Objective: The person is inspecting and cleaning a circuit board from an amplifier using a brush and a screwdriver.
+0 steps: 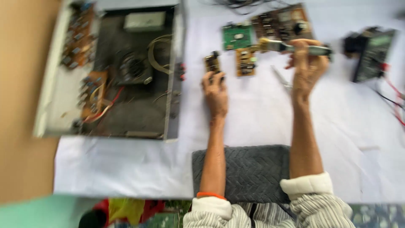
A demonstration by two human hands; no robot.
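Two hands, left (215, 90) gripping small board (212, 63), right (307, 63) gripping tool (295, 47)

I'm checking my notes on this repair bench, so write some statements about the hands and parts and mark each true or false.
1. The left hand rests on a small brown circuit board. True.
2. The right hand is empty. False: its grip is closed on a long tool.
3. The opened metal case lies left of both hands. True.
4. The green circuit board sits inside the case. False: it lies on the white cloth, beyond the hands.
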